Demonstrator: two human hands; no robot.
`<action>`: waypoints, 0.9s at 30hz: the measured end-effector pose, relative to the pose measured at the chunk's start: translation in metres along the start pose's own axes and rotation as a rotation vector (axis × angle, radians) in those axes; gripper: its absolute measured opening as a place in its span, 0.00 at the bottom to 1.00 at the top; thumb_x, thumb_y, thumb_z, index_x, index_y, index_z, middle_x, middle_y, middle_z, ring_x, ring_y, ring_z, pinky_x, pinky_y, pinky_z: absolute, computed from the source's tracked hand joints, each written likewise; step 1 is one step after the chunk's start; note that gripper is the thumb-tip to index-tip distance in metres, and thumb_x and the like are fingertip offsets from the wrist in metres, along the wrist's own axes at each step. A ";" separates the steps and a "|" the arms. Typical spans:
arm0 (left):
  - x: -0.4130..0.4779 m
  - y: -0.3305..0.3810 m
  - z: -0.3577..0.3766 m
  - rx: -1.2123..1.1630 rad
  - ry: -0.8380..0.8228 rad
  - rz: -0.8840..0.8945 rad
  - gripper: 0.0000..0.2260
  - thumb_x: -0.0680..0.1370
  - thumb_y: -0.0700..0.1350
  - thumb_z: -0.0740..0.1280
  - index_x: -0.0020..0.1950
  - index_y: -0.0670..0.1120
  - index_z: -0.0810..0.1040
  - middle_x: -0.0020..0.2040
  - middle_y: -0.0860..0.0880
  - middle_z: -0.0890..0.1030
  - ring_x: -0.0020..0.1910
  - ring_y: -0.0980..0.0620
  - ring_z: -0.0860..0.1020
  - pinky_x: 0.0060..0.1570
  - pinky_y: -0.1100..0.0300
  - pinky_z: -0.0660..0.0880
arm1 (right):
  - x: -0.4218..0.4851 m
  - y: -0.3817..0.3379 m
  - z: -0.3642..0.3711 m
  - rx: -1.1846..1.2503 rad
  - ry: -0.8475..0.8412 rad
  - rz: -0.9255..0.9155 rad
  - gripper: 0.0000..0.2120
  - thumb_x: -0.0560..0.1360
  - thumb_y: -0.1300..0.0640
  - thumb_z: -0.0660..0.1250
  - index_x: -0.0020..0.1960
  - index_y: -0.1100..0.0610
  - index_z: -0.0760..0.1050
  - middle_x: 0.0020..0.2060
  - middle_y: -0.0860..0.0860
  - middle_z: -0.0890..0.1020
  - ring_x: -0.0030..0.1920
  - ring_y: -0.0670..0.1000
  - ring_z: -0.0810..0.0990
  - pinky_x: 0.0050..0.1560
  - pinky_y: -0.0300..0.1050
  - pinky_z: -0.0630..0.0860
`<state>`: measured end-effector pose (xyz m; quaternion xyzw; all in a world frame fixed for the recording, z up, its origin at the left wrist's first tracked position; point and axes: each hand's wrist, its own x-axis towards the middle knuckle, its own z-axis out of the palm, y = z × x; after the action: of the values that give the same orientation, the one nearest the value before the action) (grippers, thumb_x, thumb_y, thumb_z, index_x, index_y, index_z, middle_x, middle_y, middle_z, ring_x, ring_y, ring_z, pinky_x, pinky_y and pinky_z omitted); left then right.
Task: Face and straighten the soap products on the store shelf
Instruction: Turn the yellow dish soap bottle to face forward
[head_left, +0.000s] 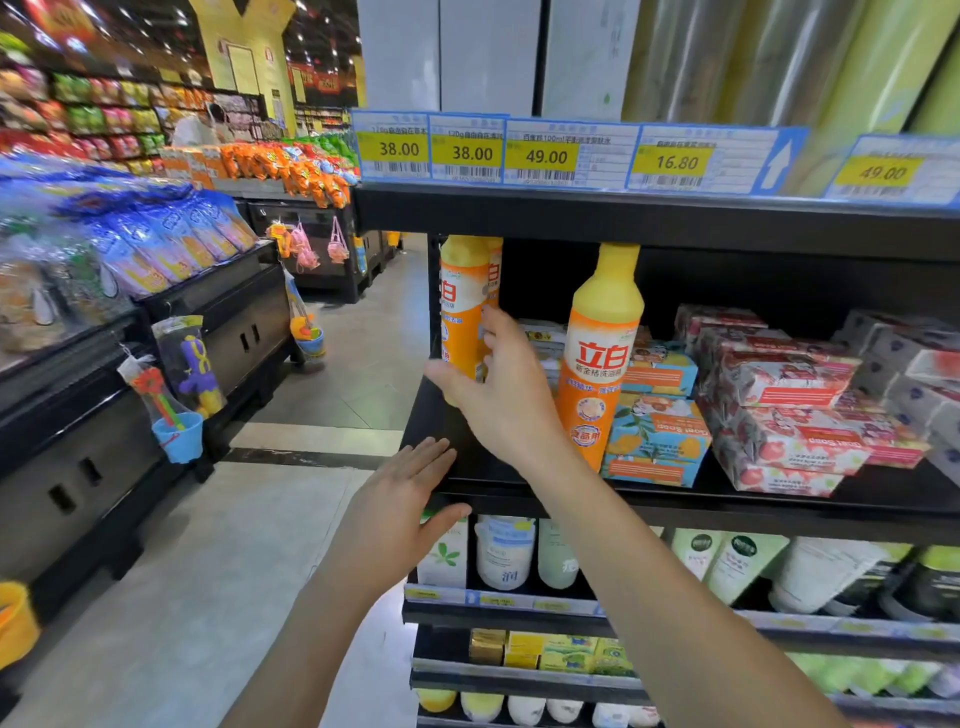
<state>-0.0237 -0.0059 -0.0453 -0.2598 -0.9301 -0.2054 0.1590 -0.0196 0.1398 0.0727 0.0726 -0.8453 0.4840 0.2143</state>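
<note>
Nearest us, our left hand (400, 499) is spread flat, fingers straight and close together, at the front left corner of the shelf (779, 512). Just above and beyond it, our right hand (501, 387) reaches in, thumb and fingers curled round the orange bottle (460, 306) standing at the shelf's far left end. Right of that hand a second orange bottle (600, 353) stands upright, with stacked soap boxes (660, 441) beside it. Price tags (540, 156) line the shelf edge above.

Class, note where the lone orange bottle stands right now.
Head view: the lone orange bottle stands upright near the middle shelf's left end, between the right hand gripping the end bottle and the blue soap boxes.
</note>
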 end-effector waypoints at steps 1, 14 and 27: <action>0.000 -0.003 0.001 -0.018 0.007 0.016 0.31 0.79 0.66 0.63 0.75 0.47 0.74 0.75 0.50 0.73 0.76 0.50 0.69 0.74 0.55 0.59 | 0.011 0.003 0.009 -0.018 0.035 0.015 0.35 0.76 0.52 0.75 0.78 0.53 0.62 0.70 0.52 0.72 0.69 0.50 0.71 0.70 0.47 0.70; -0.001 -0.007 0.007 -0.174 0.019 0.020 0.30 0.78 0.61 0.65 0.77 0.50 0.70 0.77 0.57 0.66 0.76 0.65 0.57 0.75 0.71 0.44 | 0.076 0.031 0.052 0.026 0.328 0.194 0.30 0.77 0.56 0.74 0.74 0.59 0.66 0.68 0.58 0.73 0.68 0.58 0.74 0.68 0.54 0.73; -0.004 -0.001 0.005 -0.323 0.032 -0.091 0.29 0.79 0.55 0.71 0.78 0.56 0.67 0.77 0.63 0.62 0.76 0.66 0.55 0.76 0.70 0.47 | 0.071 0.026 0.040 0.123 0.233 0.253 0.25 0.79 0.56 0.72 0.71 0.54 0.66 0.67 0.53 0.77 0.68 0.57 0.76 0.69 0.59 0.73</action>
<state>-0.0218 -0.0056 -0.0515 -0.2364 -0.8931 -0.3633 0.1204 -0.1036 0.1256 0.0660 -0.0780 -0.7860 0.5629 0.2436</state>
